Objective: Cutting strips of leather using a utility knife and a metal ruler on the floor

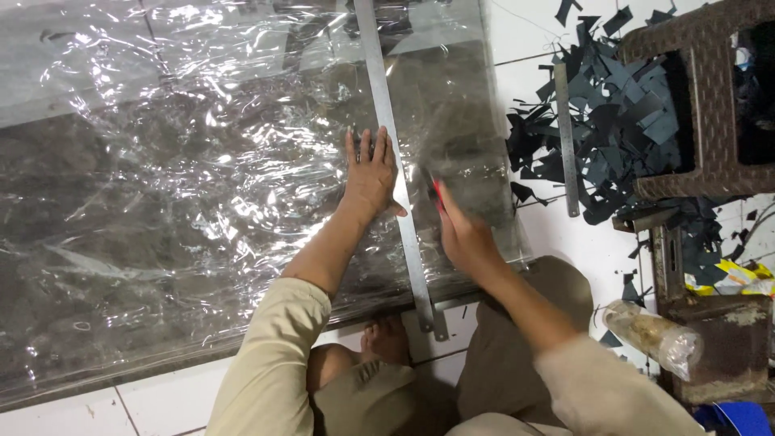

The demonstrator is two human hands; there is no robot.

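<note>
White tiled floor (557, 242), seen from above, with you seated at its near edge, knees drawn up

- Clear plastic sheet (186, 186): crinkled and glossy, spread flat over a dark board, covering most of the floor to your left and ahead
- Long metal ruler (386, 113): lies on the sheet, running from the far edge down to just past the near edge by your foot
- Your left hand (371, 173): palm down, fingers spread apart, pressing flat on the sheet with its thumb side against the ruler
- Your right hand (460, 230): closed around a red-tipped cutter (437, 194), blurred, tip at the ruler's right edge
- Second metal ruler (567, 137): lying apart on the tiles to your right
- Dark offcuts (613, 105): a heap of scraps beside that ruler
- Brown woven stool (710, 105): overturned, touching the scraps
- Plastic-wrapped roll (654, 335): near your right knee
</note>
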